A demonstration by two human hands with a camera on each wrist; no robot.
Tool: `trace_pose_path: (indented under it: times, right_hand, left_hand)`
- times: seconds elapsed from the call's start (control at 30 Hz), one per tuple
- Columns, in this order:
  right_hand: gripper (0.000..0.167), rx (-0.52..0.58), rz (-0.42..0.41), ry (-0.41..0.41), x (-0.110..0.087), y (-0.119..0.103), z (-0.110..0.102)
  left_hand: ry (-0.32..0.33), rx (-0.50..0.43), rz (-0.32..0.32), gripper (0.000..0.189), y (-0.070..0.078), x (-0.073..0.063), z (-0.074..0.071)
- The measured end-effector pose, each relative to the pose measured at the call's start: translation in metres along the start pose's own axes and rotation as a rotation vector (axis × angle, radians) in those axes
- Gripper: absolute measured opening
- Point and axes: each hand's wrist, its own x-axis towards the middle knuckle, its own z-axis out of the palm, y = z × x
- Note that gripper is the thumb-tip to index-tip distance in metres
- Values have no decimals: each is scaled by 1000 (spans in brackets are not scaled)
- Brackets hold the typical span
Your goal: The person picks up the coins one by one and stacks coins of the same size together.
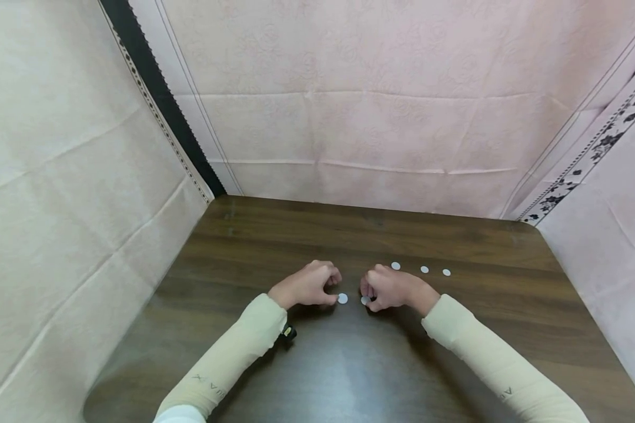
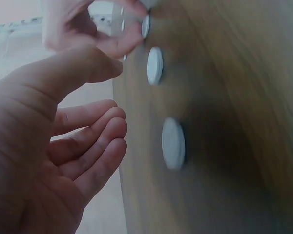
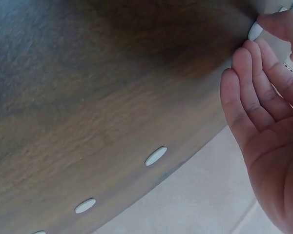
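at eight o'clock of right hand [image 1: 388, 288], white disc [image 1: 365, 301] is sitting pinched by thumb and finger; left hand [image 1: 309, 284] is curving loosely, holding nothing, loose disc [image 1: 343, 298] lying at four o'clock. probably light, stiff, slick: rim suits gripping. wood tabletop [image 1: 275, 229] is shining; pale cloth [image 1: 349, 123] is hanging at twelve.

Discs [image 1: 343, 298] are white; the table [image 1: 243, 247] is brown with streaked grain. Sleeves [image 1: 233, 349] are cream, darkly lettered. The back cloth [image 1: 381, 129] is pale pink, the right border [image 1: 609, 140] black-flowered.
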Motion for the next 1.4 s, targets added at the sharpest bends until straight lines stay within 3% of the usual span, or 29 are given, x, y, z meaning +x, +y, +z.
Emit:
trace_pose_path:
  times: [0.2,0.33,0.7,1.0,1.23,1.4]
  right_hand:
    - [11,59,58,-19,2,0,-1]
    - [10,72,54,-16,3,1,1]
    - [12,58,15,41,2,3,7]
    - [11,92,0,97,-5,10,12]
    - [11,126,-3,82,-8,12,8]
    - [6,114,-4,60,-12,14,-5]
  left_hand:
    - [-35,71,77,29,13,18,10]
    - [-49,117,102,23,18,25,18]
    - [-38,135,100,17,22,35,33]
    - [11,76,122,9,26,40,43]
    - [17,110,115,8,29,41,44]
    - [5,103,89,10,30,42,44]
